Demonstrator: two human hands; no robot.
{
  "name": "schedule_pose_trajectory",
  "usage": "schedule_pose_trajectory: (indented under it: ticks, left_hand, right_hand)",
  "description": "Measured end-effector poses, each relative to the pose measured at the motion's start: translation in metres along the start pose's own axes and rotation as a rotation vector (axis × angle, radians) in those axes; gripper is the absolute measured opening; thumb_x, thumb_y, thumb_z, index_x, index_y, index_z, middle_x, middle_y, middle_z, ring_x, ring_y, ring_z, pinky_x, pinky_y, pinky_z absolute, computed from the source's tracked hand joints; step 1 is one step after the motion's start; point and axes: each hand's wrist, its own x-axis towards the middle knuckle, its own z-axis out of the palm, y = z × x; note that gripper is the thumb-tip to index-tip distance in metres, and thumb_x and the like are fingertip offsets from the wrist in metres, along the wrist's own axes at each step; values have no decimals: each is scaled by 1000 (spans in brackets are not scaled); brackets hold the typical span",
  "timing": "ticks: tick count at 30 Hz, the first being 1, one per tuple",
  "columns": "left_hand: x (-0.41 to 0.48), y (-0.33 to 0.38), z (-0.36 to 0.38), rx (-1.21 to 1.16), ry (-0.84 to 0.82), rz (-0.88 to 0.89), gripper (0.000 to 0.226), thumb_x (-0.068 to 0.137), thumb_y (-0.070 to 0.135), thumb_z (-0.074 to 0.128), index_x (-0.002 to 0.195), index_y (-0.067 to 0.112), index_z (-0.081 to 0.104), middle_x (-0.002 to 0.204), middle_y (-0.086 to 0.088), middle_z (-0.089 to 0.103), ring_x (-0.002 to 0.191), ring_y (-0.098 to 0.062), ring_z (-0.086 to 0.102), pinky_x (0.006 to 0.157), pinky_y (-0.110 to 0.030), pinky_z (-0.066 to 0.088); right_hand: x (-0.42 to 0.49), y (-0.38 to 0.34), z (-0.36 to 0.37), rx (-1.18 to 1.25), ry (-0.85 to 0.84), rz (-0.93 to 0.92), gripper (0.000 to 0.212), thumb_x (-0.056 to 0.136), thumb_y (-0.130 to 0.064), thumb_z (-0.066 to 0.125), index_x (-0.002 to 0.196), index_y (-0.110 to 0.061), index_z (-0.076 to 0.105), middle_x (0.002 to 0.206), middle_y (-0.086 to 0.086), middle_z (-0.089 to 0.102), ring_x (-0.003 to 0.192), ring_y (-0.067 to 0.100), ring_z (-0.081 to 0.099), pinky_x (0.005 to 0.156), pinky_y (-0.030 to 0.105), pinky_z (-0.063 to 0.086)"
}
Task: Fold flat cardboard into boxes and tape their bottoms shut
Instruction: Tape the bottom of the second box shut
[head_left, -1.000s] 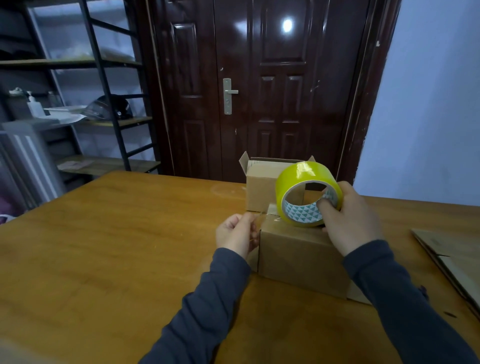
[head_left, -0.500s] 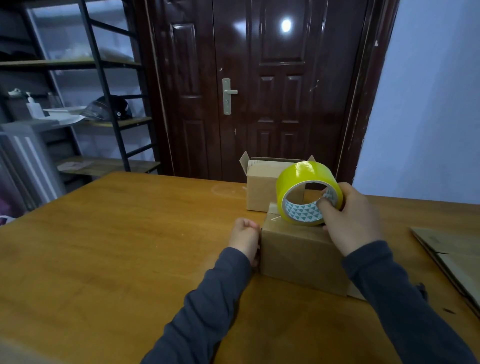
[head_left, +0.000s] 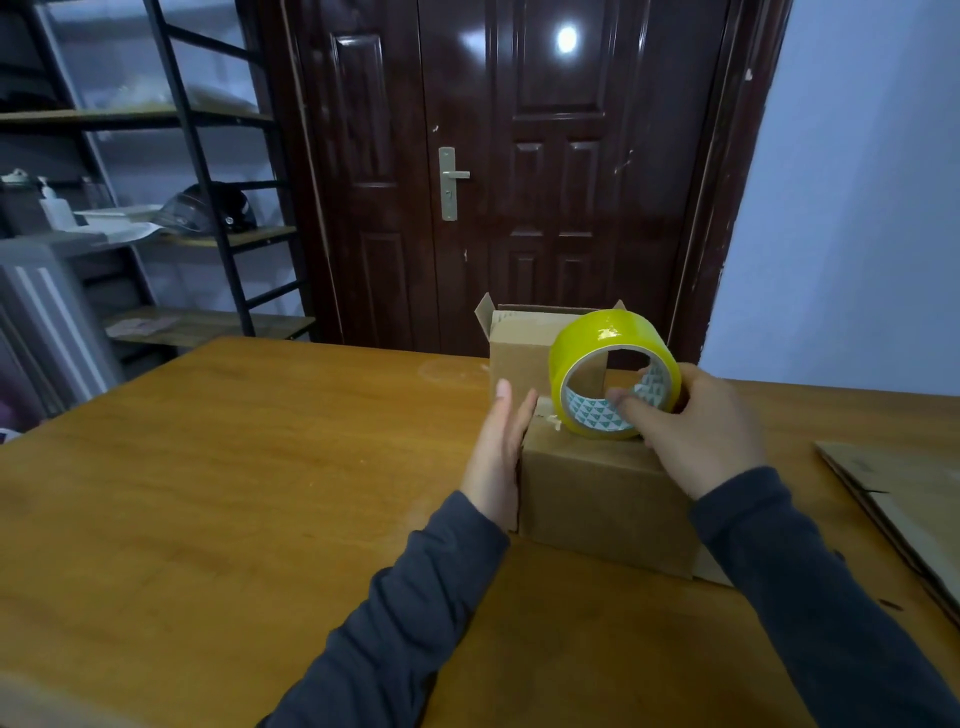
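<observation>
- The small brown cardboard box (head_left: 602, 493) stands with its closed side up on the wooden table (head_left: 234, 467), near the far edge and right of the middle.
- The left hand (head_left: 498, 452) lies flat with straight fingers pressed against the box's left wall.
- The right hand (head_left: 706, 431) is clamped on the yellow roll of packing tape (head_left: 597, 338), fingers hooked through its core. The roll stands on edge on the box's top.
- The box looks light and hollow, so it would likely slide on the smooth table as tape is pulled. Bracing a side wall suits it.
- The tape film is probably thin and apt to wrinkle.
- A second open-flapped brown cardboard box (head_left: 519, 348) sits just behind and may crowd the roll.
- Flat cardboard sheets (head_left: 893, 499) lie at the right edge, well apart.
</observation>
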Motion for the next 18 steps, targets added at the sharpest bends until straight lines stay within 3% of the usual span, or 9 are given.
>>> schedule_pose_trajectory:
  ticks: [3, 5, 6, 7, 9, 10, 15, 18]
  left_hand:
    - [1, 1, 1, 21, -41, 20, 88, 79, 78, 41, 146, 22, 35, 150, -5, 39, 138, -20, 37, 115, -39, 29]
    - [6, 0, 1, 108, -94, 64, 64, 85, 69, 38, 126, 23, 55, 123, -1, 66, 114, -11, 61, 95, -27, 50]
    - [6, 0, 1, 204, -95, 69, 59, 85, 70, 39, 120, 26, 58, 113, 3, 70, 107, -9, 65, 89, -25, 53]
    - [8, -2, -1, 326, -75, 70, 69, 77, 76, 47, 126, 27, 55, 119, 2, 68, 112, -12, 62, 93, -29, 51]
    - [15, -12, -8, 579, -49, 109, 113, 51, 83, 66, 145, 30, 33, 142, 0, 48, 131, -20, 45, 108, -43, 39]
    - [19, -19, -13, 662, -77, 155, 120, 47, 80, 71, 147, 33, 26, 146, 0, 42, 133, -20, 41, 110, -45, 36]
    - [18, -23, -15, 817, -38, 289, 129, 40, 89, 63, 149, 32, 24, 141, 6, 41, 129, -8, 40, 108, -33, 38]
    - [17, -30, -17, 914, 13, 318, 118, 47, 92, 55, 148, 47, 11, 150, 9, 32, 138, -17, 31, 111, -45, 34]
  right_hand:
    - [-1, -2, 3, -27, -30, -4, 48, 71, -55, 73, 105, -30, 51, 89, -13, 60, 82, 11, 59, 68, 38, 56]
    - [0, -1, 6, -51, -8, -28, 44, 74, -52, 71, 107, -33, 47, 91, -12, 61, 82, 16, 61, 68, 43, 56]
    - [1, -1, 7, -64, -5, -35, 40, 79, -49, 68, 107, -34, 45, 91, -11, 61, 82, 18, 62, 68, 44, 56]
    - [2, -1, 8, -66, -6, -39, 35, 83, -45, 64, 109, -34, 43, 91, -10, 61, 82, 20, 62, 69, 46, 56]
    - [3, 0, 9, -53, -15, -36, 30, 88, -40, 59, 112, -36, 40, 90, -9, 62, 82, 23, 63, 72, 47, 55]
    - [4, 1, 8, -51, -19, -41, 29, 89, -40, 56, 113, -37, 40, 90, -8, 62, 83, 24, 63, 73, 47, 55]
    - [5, 5, 6, 52, -33, -47, 25, 92, -35, 57, 114, -36, 45, 95, -9, 63, 88, 19, 63, 75, 47, 55]
    - [7, 8, 2, 191, -3, -40, 20, 91, -26, 60, 107, -33, 50, 95, -9, 63, 90, 18, 63, 71, 46, 57]
